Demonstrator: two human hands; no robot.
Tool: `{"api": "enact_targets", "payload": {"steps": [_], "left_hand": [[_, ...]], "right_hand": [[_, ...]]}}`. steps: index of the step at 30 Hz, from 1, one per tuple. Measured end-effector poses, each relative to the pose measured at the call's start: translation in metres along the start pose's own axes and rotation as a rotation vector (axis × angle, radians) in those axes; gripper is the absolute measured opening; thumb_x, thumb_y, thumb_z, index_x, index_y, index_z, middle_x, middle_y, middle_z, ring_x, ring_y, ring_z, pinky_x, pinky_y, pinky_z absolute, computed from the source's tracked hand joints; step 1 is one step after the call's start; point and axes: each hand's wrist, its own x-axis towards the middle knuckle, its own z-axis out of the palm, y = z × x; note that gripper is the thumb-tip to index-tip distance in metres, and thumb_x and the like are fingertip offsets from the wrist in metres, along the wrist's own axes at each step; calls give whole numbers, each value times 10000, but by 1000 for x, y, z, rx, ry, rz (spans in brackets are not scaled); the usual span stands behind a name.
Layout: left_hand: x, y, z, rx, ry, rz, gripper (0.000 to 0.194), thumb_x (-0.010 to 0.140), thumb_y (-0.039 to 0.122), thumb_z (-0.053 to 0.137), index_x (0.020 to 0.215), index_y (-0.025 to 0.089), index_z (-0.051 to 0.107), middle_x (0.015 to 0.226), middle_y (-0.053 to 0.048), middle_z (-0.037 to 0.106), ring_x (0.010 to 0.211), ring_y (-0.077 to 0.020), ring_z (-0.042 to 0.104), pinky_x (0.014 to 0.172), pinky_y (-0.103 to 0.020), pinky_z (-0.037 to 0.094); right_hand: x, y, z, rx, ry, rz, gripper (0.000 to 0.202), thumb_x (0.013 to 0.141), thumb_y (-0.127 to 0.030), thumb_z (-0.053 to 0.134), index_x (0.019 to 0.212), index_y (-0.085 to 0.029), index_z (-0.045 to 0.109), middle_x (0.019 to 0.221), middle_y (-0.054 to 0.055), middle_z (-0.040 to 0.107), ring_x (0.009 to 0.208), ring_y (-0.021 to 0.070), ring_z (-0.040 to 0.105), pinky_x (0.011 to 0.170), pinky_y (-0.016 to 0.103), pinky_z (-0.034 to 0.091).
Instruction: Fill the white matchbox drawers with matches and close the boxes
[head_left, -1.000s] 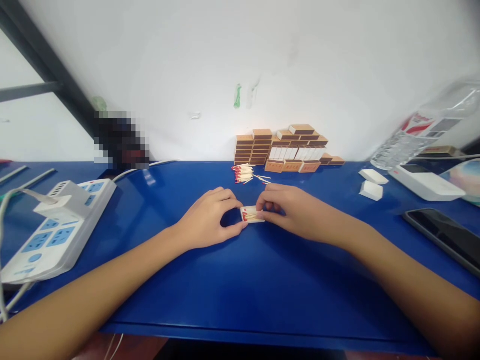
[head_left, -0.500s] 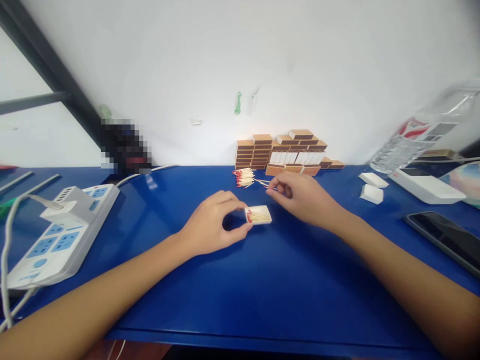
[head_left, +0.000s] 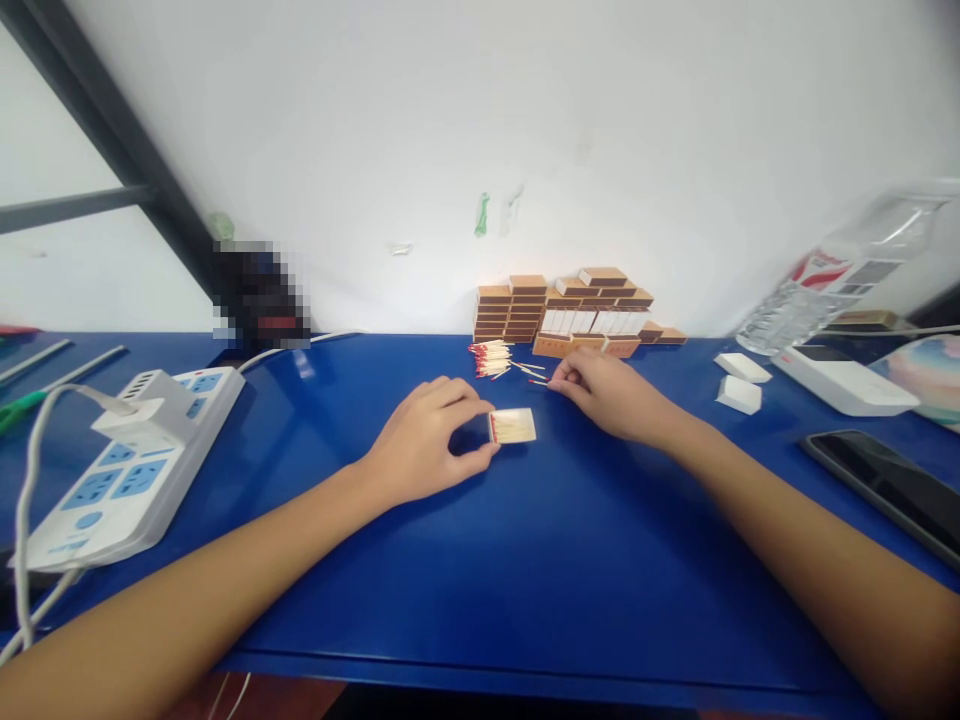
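My left grip [head_left: 420, 440] at a matchbox tray [head_left: 526, 424]; my right grip [head_left: 604, 390] on a single match [head_left: 537, 381].

The small white tray lay open-side up on the blue counter [head_left: 480, 570], between my hands; my left thumb and finger grasped its left end, and several sticks [head_left: 510, 432] lay inside, red heads toward that end; my right thumb and fingertips pinched the single match near its plain end, its red head pointing left, beyond the tray's far edge; a heap of loose matches [head_left: 490, 358] lay on the counter to the left of my right grip, in front of the stacked matchboxes [head_left: 510, 310] near the wall [head_left: 420, 130]; two white pieces [head_left: 741, 394] lay well apart, to the right.
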Motion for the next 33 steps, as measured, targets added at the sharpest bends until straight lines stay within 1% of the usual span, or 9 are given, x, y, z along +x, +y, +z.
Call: {"api": "enact_targets", "payload": {"steps": [2,5,9,12,15,21,27,31,33], "left_hand": [[0,-1,-1,-8,-50,-28,257,915,328,738,1132,190,741,1048,-76,712,932,-229,647,871,-424,543],[0,-1,-2,-13,-33,-76,259,913,339,741,1135,205,747,1042,-72,704,935,-231,639,875,-422,542],[1,-2,-2,-18,-72,-79,244,911,350,747,1106,204,752,1028,-66,699,923,-230,634,868,-419,539],[1,-1,-2,-28,-99,-54,259,910,351,749,1118,197,752,1025,-66,699,918,-229,627,876,-426,533],[2,1,-3,-30,-95,-53,264,918,344,741,1133,191,752,1028,-67,700,915,-226,623,863,-422,530],[1,5,-4,-52,-105,-18,276,913,352,751,1134,188,749,1041,-73,709,920,-224,630,872,-420,531],[0,4,0,-137,-121,-50,229,919,366,744,1062,189,771,988,-67,726,897,-217,646,857,-399,536],[0,3,1,-117,-134,-19,242,925,368,736,1085,192,775,1001,-70,727,912,-219,646,861,-394,536],[0,3,1,-102,-144,-20,250,924,361,734,1099,187,772,1004,-72,726,914,-220,644,858,-393,537]], "right_hand": [[-3,-9,-4,47,38,-29,203,985,-343,552,880,-191,635,906,89,680,772,208,609,691,338,449],[-12,-30,-11,134,49,-103,201,1008,-369,558,933,-203,644,917,76,669,795,206,606,712,339,464],[-28,-59,-12,164,-57,-219,181,1034,-338,537,933,-223,634,942,62,655,827,200,607,744,343,479],[-33,-68,-10,164,-128,-254,158,1022,-289,543,911,-225,635,952,58,663,855,201,618,768,350,481],[-29,-62,-14,188,-129,-222,164,1007,-303,569,900,-227,668,888,40,666,787,184,610,712,330,464],[-15,-31,-20,79,11,-103,183,968,-347,603,876,-212,685,775,33,667,685,179,581,640,323,414],[-8,-13,-7,-15,59,-9,192,948,-355,594,875,-206,690,796,45,694,693,189,599,633,323,402],[8,-8,4,-44,96,19,167,914,-347,639,872,-197,699,868,63,709,794,211,628,696,329,426],[16,-7,7,-44,86,60,186,904,-355,658,818,-193,685,859,70,707,795,214,624,691,329,419]]}}
